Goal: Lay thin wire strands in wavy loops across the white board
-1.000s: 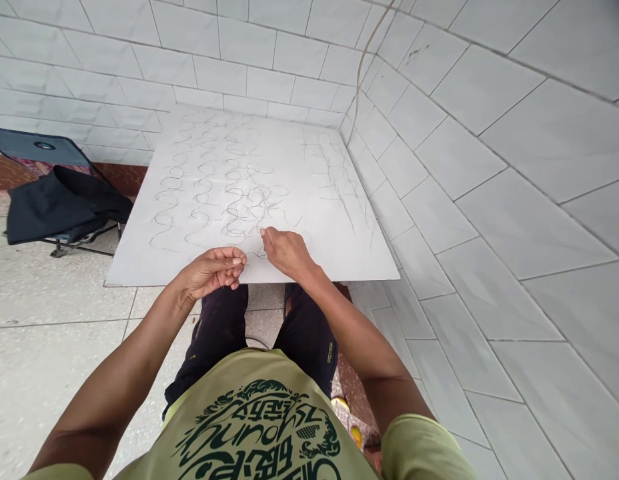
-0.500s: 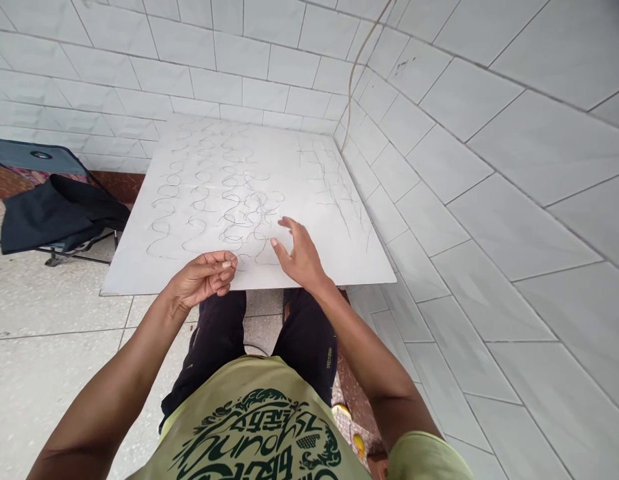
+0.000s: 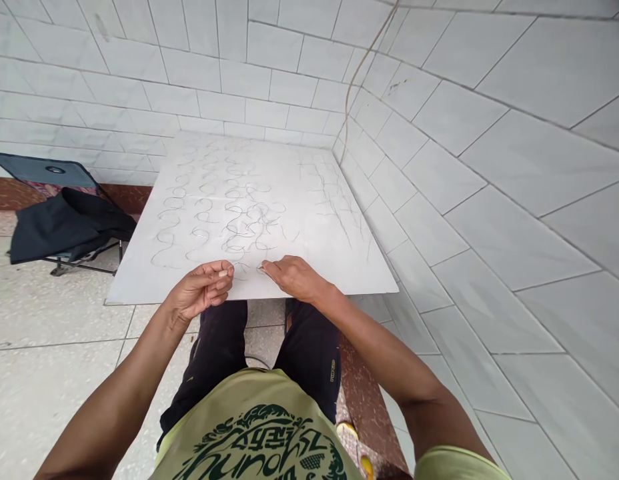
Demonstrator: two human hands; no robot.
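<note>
Close to the front edge of a white board (image 3: 289,170), my left hand (image 3: 202,290) is closed in a pinch, thumb against the fingers, on a thin wire (image 3: 245,267). My right hand (image 3: 294,277) is a short way to its right, thumb and fingers pinched at the other end of this wire. The wire is very fine and its ends are hidden in my fingertips. Just beyond my hands lies a tangle of curved wires (image 3: 249,223) on the board.
Wavy wires (image 3: 164,237) lie in columns on the board's left part. Straighter wires (image 3: 334,200) lie on its right. A tiled wall (image 3: 469,220) runs along the right side. A folding chair (image 3: 54,170) with a dark cloth (image 3: 72,223) stands to the left.
My right hand has come down and left from over the board, and its spread fingers have closed on the wire near my left hand. My left hand keeps its pinch. The view has shifted slightly.
</note>
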